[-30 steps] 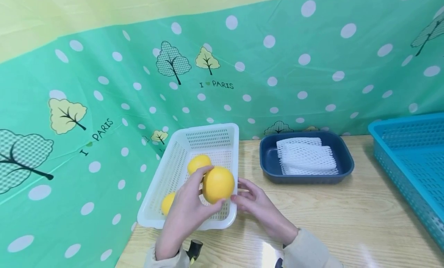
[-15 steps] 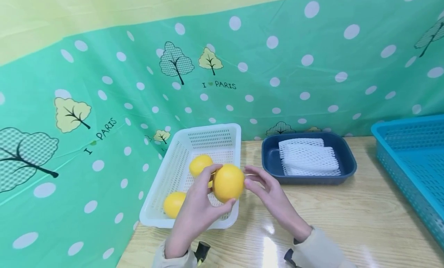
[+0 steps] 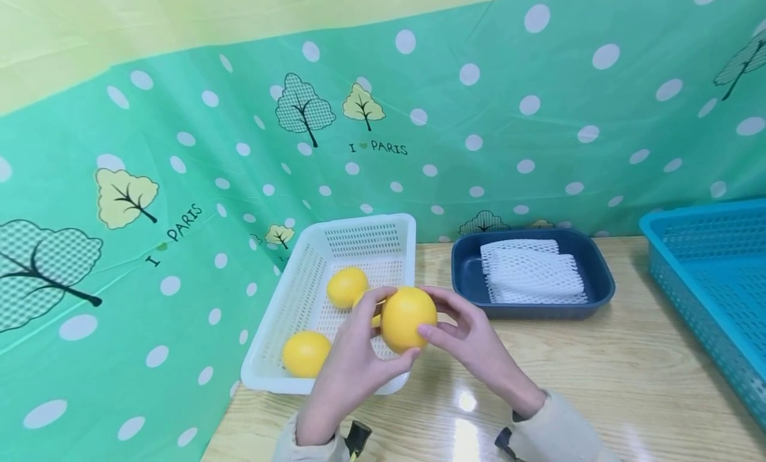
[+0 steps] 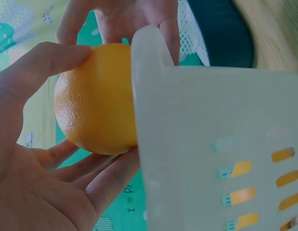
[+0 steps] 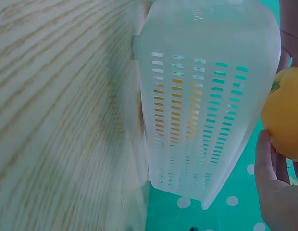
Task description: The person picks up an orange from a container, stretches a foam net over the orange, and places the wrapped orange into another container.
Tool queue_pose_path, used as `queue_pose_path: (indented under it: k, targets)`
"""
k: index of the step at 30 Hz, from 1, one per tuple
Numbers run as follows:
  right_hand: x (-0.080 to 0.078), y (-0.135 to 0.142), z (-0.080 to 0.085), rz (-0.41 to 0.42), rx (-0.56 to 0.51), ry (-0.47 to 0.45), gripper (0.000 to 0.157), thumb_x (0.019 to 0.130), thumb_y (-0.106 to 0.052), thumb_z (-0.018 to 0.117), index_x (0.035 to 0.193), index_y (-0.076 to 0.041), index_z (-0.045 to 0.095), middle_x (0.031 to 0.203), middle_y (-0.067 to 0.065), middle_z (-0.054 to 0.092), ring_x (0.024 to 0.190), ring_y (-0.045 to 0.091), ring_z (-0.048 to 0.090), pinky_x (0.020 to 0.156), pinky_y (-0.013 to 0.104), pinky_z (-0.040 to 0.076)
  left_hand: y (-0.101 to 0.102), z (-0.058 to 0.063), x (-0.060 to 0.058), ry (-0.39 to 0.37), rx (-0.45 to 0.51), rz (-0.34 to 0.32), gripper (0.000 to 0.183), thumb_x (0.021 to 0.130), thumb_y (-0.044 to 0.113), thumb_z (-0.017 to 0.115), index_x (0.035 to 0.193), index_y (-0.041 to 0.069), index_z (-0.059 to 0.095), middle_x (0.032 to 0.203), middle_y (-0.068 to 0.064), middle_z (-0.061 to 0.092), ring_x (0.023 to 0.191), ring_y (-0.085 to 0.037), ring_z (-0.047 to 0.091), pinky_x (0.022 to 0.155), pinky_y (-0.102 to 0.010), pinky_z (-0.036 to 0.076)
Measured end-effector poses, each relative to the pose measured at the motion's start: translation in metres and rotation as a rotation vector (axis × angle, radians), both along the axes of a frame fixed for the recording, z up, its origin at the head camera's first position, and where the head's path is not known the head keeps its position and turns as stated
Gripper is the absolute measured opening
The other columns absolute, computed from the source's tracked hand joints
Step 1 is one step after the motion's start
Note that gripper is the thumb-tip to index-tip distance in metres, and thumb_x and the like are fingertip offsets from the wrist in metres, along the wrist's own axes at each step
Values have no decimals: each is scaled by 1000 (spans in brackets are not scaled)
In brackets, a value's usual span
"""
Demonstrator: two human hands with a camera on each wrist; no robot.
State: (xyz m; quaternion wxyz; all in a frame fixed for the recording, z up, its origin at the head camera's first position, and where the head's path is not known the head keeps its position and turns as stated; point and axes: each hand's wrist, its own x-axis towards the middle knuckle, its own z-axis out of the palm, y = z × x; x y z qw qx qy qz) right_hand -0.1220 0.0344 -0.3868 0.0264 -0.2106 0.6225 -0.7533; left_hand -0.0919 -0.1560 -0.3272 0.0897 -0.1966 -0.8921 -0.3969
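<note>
An orange (image 3: 408, 318) is held up over the right rim of the white basket (image 3: 410, 249). My left hand (image 3: 357, 363) grips it from the left, thumb below and fingers at the back. From the other side my right hand (image 3: 469, 334) holds it too, its thumb on the front. Green shows at the fruit's stem end in the right wrist view, where the orange (image 5: 289, 115) is beside the basket's slotted wall (image 5: 211, 38). Inside the basket lie an orange (image 3: 306, 353) near the front and another orange (image 3: 347, 287) farther back; more orange peel shows partly hidden behind my left hand.
A dark blue tray (image 3: 532, 309) with white foam net sleeves (image 3: 532, 272) stands at the back, right of the basket. At the far right is a large blue basket (image 3: 688, 282). A green printed cloth (image 3: 509, 129) hangs behind the wooden table (image 3: 574, 375).
My left hand has carried the orange to the right, to the basket's rim. The right hand has left the basket's side, come up and taken hold of the orange.
</note>
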Motion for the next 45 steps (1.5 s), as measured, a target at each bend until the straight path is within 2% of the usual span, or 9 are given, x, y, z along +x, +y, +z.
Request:
queue_pose_path:
  k: [4,12,23,30,36,45]
  targets:
    - [0,5,-1,-10,14,1,52,90,-9,72,139,-12,53,138,8,53,122,24,53,96,31,54,4,-1,1,-15,-4,5,77,74,18,87,139,16,46,135,6,54,114,-13,60,85,-26,57]
    - [2,16,-2,-16,41,4,50,90,-8,72,135,-13,54,136,8,53,120,24,54,95,30,55,11,-7,1,-20,45,-46,74,75,18,87,136,14,46,133,2,52,113,-15,61,86,-24,57]
    - [7,34,-4,-28,95,20,50,90,-8,73,136,-10,53,137,10,53,120,20,55,95,29,55,25,-11,3,-40,5,-67,76,77,26,87,138,13,43,136,2,52,118,-17,57,87,-30,57]
    - [11,49,-6,-42,150,10,51,89,-9,74,135,-10,53,137,6,53,119,19,55,94,29,55,38,-20,4,-35,22,-95,77,77,22,86,138,11,41,137,-1,51,119,-19,57,89,-30,57]
    - [14,63,-8,-63,204,-2,52,89,-13,75,136,-10,52,135,5,53,117,17,55,94,27,55,50,-26,5,-63,24,-110,80,79,23,85,142,10,38,140,-2,49,120,-19,56,91,-30,56]
    - [19,82,-9,-97,291,40,54,88,-15,76,136,-11,52,134,3,54,115,12,55,93,24,55,66,-36,6,-96,18,-148,83,81,22,83,147,14,34,141,-4,45,115,-16,53,92,-27,54]
